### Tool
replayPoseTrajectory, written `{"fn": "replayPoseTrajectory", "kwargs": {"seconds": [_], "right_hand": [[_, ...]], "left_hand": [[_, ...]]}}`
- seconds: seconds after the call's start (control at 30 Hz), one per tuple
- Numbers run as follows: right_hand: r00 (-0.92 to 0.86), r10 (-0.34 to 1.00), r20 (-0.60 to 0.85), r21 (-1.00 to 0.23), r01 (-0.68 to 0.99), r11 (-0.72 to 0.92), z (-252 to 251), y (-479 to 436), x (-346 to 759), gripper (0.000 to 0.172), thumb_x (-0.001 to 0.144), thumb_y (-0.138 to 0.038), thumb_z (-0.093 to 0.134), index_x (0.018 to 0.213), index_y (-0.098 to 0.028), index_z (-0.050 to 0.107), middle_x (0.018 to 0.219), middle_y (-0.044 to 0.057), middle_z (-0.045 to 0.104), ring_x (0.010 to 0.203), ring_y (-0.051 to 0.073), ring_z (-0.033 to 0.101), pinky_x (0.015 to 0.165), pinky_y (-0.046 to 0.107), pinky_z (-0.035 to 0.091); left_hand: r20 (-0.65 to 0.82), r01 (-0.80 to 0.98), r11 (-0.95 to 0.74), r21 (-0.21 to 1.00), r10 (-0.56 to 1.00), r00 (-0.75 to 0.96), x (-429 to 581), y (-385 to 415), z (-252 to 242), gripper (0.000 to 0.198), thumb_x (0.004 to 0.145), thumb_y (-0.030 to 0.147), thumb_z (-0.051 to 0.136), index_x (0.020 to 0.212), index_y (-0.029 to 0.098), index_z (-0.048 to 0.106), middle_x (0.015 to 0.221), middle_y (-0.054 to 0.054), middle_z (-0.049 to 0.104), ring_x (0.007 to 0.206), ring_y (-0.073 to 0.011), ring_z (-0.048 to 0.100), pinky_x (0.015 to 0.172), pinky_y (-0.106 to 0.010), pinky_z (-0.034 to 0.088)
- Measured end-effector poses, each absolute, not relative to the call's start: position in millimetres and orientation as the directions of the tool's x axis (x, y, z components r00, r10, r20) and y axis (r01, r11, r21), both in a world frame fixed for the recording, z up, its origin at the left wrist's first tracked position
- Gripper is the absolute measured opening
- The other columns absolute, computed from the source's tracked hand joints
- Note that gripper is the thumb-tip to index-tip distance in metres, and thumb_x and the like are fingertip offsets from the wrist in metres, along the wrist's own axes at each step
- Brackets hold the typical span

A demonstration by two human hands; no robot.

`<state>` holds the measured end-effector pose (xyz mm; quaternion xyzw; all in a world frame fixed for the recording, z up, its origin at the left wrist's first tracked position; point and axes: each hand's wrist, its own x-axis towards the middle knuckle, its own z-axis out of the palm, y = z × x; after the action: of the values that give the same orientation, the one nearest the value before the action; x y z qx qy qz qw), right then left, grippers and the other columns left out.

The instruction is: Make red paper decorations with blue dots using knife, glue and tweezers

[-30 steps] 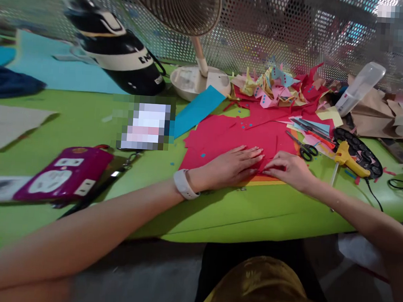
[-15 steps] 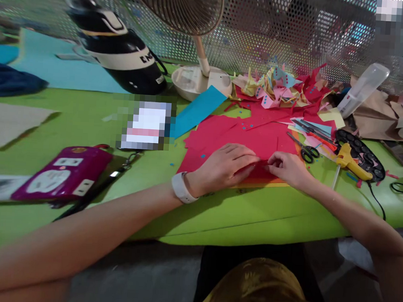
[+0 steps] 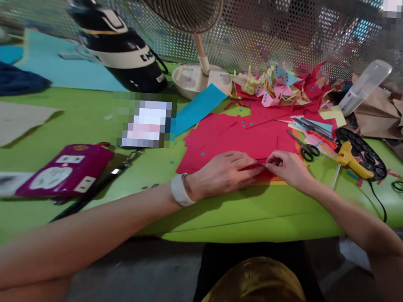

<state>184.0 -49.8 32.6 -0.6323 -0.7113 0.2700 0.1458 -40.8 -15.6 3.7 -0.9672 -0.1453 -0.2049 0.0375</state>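
Note:
Sheets of red paper lie in a loose stack in front of me, with an orange-yellow edge showing under them. My left hand, with a white band on its wrist, rests over the near edge of the stack, fingers together and their tips on a piece of red paper. My right hand meets it from the right, thumb and forefinger pinched on the same paper. Between the fingertips most of that piece is hidden. Scissors lie just beyond my right hand, beside a yellow glue gun.
A blue paper strip, a blurred-out phone-like screen and a purple pouch lie to the left. Behind stand a black bottle and a fan. Folded paper pieces are heaped at the back, near a clear bottle.
My left hand has shifted slightly down and toward the right, its fingertips now closer to my right hand's pinch. My right hand has barely moved.

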Motion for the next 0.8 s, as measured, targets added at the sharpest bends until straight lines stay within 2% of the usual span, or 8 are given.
{"fn": "replayPoseTrajectory", "kwargs": {"seconds": [0.17, 0.27, 0.47, 0.6, 0.67, 0.8], "right_hand": [[-0.148, 0.982, -0.121, -0.589, 0.807, 0.049, 31.3, -50.5, 184.5, 0.009, 0.088, -0.024, 0.066, 0.090, -0.018, 0.072, 0.080, 0.002, 0.073, 0.071, 0.013, 0.061, 0.063, 0.024, 0.040], [-0.145, 0.984, -0.101, -0.582, 0.811, 0.059, 30.3, -50.3, 184.1, 0.007, 0.087, -0.022, 0.066, 0.089, -0.017, 0.071, 0.078, 0.002, 0.072, 0.068, 0.013, 0.060, 0.062, 0.024, 0.039], [-0.159, 0.985, -0.069, -0.586, 0.806, 0.089, 25.6, -47.9, 185.1, 0.006, 0.084, -0.017, 0.066, 0.087, -0.017, 0.071, 0.071, 0.001, 0.068, 0.062, 0.011, 0.056, 0.059, 0.024, 0.037], [-0.174, 0.984, -0.048, -0.617, 0.780, 0.108, 22.8, -47.0, 187.1, 0.007, 0.084, -0.018, 0.065, 0.087, -0.017, 0.072, 0.069, 0.000, 0.068, 0.062, 0.012, 0.057, 0.059, 0.024, 0.038], [-0.175, 0.984, -0.041, -0.620, 0.777, 0.112, 22.6, -47.3, 187.5, 0.009, 0.084, -0.016, 0.064, 0.088, -0.017, 0.072, 0.070, 0.000, 0.069, 0.062, 0.012, 0.057, 0.060, 0.024, 0.038], [-0.172, 0.985, -0.027, -0.610, 0.783, 0.120, 22.9, -48.3, 186.6, 0.010, 0.084, -0.016, 0.063, 0.088, -0.017, 0.073, 0.069, 0.000, 0.069, 0.061, 0.011, 0.056, 0.060, 0.024, 0.037]], "left_hand": [[0.364, 0.328, -0.942, -0.070, 0.282, 0.887, -35.8, -17.3, 1.8, 0.037, 0.105, 0.041, 0.043, 0.121, 0.017, 0.068, 0.109, -0.012, 0.073, 0.096, -0.0231, 0.068, 0.087, -0.038, 0.056], [0.405, 0.320, -0.946, -0.055, 0.272, 0.873, -33.9, -15.3, 0.0, 0.037, 0.104, 0.042, 0.046, 0.116, 0.016, 0.070, 0.109, -0.012, 0.073, 0.095, -0.0230, 0.068, 0.084, -0.037, 0.055], [0.476, 0.323, -0.942, 0.096, 0.328, 0.816, -30.9, -7.8, -4.7, 0.039, 0.106, 0.038, 0.042, 0.106, 0.019, 0.076, 0.104, -0.010, 0.073, 0.093, -0.0208, 0.068, 0.078, -0.033, 0.055], [0.488, 0.344, -0.918, 0.199, 0.397, 0.777, -30.7, -5.0, -8.9, 0.040, 0.105, 0.043, 0.043, 0.115, 0.021, 0.074, 0.105, -0.010, 0.073, 0.093, -0.0204, 0.068, 0.080, -0.034, 0.056], [0.493, 0.343, -0.921, 0.182, 0.387, 0.779, -31.2, -5.0, -9.6, 0.038, 0.105, 0.039, 0.042, 0.117, 0.020, 0.073, 0.107, -0.011, 0.073, 0.097, -0.0219, 0.068, 0.084, -0.037, 0.056], [0.480, 0.334, -0.938, 0.095, 0.337, 0.810, -32.1, -5.7, -8.9, 0.037, 0.105, 0.030, 0.040, 0.110, 0.020, 0.075, 0.111, -0.012, 0.073, 0.103, -0.0244, 0.066, 0.088, -0.042, 0.055]]}}
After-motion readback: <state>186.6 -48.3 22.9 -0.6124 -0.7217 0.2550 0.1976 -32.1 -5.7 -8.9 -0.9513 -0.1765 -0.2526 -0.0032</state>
